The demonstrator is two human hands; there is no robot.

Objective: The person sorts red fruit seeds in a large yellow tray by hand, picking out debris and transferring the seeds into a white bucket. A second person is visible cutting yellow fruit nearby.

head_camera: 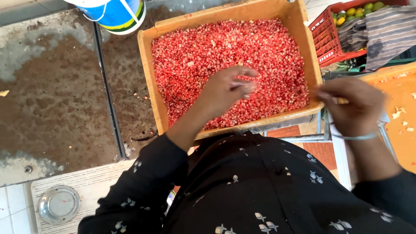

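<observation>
An orange plastic crate (151,78) holds a deep layer of red pomegranate seeds (203,47). My left hand (223,91) rests low over the seeds near the crate's front, with curled, blurred fingers and something pale at the fingertips. My right hand (353,106) is at the crate's front right corner, fingers closed around a small yellowish piece (342,100). A thin clear band circles that wrist. My dark patterned sleeves and clothing fill the bottom of the view.
A blue and white bucket (115,15) stands at the back left on a wet, stained floor (56,108). A red crate of green and yellow fruit (329,39) sits at the back right under a striped cloth (385,30). An orange tray (398,104) lies right, a small steel plate (58,203) lower left.
</observation>
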